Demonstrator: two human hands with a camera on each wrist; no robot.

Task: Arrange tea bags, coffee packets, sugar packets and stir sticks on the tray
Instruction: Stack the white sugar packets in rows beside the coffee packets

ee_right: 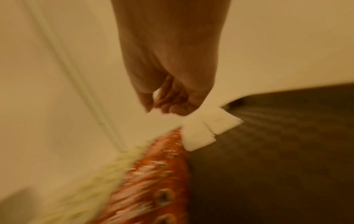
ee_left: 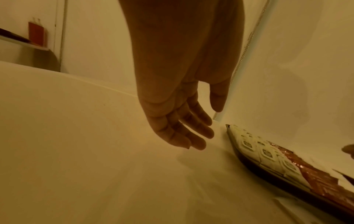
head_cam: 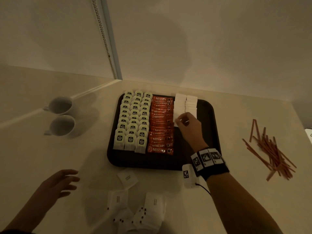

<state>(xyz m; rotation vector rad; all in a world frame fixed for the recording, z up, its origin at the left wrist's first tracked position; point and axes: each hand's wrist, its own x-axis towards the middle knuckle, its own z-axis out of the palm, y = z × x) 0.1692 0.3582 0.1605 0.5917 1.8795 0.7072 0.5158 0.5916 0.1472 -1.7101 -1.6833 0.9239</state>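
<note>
A dark tray (head_cam: 207, 119) holds three columns of green-tagged tea bags (head_cam: 133, 119), a column of orange coffee packets (head_cam: 162, 125) and two short columns of white sugar packets (head_cam: 185, 103). My right hand (head_cam: 181, 120) is over the tray and pinches a white sugar packet (head_cam: 176, 123) at the near end of the left sugar column. The blurred right wrist view shows the same hand (ee_right: 164, 106) curled over the sugar packets (ee_right: 203, 130). My left hand (head_cam: 67, 181) hovers open over the table, left of the tray, holding nothing. Loose sugar packets (head_cam: 152, 208) lie in front of the tray.
Two white cups (head_cam: 61, 115) stand left of the tray. A pile of reddish stir sticks (head_cam: 271, 151) lies on the table to the right. A wall and a window frame (head_cam: 109, 48) close off the back.
</note>
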